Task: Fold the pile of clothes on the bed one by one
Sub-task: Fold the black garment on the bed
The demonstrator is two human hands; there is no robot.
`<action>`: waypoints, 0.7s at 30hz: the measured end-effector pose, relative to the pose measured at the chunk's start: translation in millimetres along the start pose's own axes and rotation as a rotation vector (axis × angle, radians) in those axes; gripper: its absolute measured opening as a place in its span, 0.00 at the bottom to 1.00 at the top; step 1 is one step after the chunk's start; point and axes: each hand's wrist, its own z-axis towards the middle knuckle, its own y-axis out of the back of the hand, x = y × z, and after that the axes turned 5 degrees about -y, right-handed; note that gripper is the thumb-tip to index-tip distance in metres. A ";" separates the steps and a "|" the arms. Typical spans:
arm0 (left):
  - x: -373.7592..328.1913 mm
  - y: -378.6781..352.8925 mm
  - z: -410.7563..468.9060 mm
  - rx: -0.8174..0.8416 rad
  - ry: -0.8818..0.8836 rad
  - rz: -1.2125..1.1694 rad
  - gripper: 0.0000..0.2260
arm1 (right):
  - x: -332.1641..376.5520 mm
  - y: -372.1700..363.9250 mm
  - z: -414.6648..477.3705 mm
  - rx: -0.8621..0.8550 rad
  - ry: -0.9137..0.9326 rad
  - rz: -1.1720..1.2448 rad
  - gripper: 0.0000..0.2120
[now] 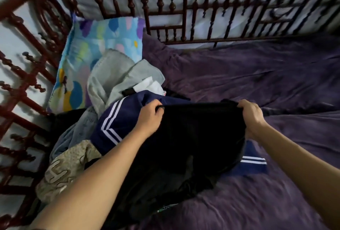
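Observation:
A black garment (pixel 193 137) hangs stretched between my two hands above the pile. My left hand (pixel 150 114) grips its upper left edge and my right hand (pixel 251 113) grips its upper right edge. The cloth drapes down toward me over the pile. Under it lies a navy garment with white stripes (pixel 117 119), one striped end showing at the right (pixel 253 163). Behind are a grey garment (pixel 114 77), a white piece (pixel 149 85), a light denim item (pixel 73 135) and a beige patterned cloth (pixel 66 170).
The purple bedspread (pixel 257 75) stretches across the right and front of the bed. A colourful pillow (pixel 95 45) leans at the back left. Dark red wooden railings (pixel 184 8) run along the back and left sides.

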 end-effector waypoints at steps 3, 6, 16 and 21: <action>-56.7 31.0 16.0 -0.053 -0.087 -0.091 0.08 | 9.5 30.8 2.0 0.155 0.095 -0.031 0.13; -109.6 53.1 16.7 -0.066 -0.123 -0.154 0.12 | 26.4 55.4 -1.9 0.218 0.274 -0.239 0.20; -271.5 44.2 -20.8 -0.192 0.034 -0.500 0.08 | 47.9 116.9 -72.4 0.122 0.837 -0.435 0.05; -310.9 24.5 -34.3 -0.265 0.141 -0.693 0.09 | 4.1 108.9 -118.3 0.497 0.772 -0.514 0.22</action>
